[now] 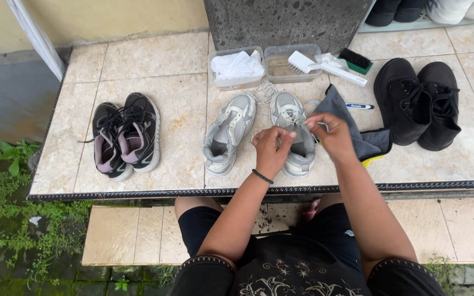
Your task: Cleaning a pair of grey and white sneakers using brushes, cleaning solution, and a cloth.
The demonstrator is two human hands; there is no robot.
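Both hands, left & right, pinch a lace on the right grey sneaker; its mate at 9 o'clock looks unlaced, laces at 12.

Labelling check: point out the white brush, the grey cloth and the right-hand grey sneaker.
white brush (325, 68), head view, on its long handle.
grey cloth (337, 105), head view, on its bare upper fold.
right-hand grey sneaker (285, 108), head view, on its toe end.
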